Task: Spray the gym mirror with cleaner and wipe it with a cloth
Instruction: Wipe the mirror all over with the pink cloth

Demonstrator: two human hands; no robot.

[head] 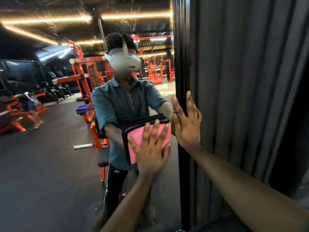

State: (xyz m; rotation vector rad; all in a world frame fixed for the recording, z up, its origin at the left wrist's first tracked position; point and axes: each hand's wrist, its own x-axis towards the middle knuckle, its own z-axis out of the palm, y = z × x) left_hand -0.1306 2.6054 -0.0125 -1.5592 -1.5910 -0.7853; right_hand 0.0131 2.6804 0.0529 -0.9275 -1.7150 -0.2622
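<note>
- Two bare hands work at the right edge of a large gym mirror (50, 148), whose smooth glass fills the left and middle of your view and reflects orange weight machines (83, 76), a dark rubber floor and strip lights overhead.
- High on the glass you can make out fine streaks and droplets, so by my judgement some spraying is done and the wiping is under way. No spray bottle is in view.
- Your left hand (150, 154) lies flat on a folded pink cloth (133, 148), fingers straight and spread, pressing it against the glass. The cloth looks soft and squarish, and its dark-edged reflection sits just above and to its left.
- The cloth sits low on the mirror, close beside the frame. Nearly all the unwiped glass lies up and to the left of your fingers, so the next stroke likely travels that way, led by the left hand.
- Your right hand (186, 121) rests open on the black mirror frame (181, 64), fingers straight and slightly apart, pointing upward. It holds nothing and seems to brace you.
- Right of the frame runs a grey ribbed wall panel (242, 81), with vertical grooves and a matte surface.
</note>
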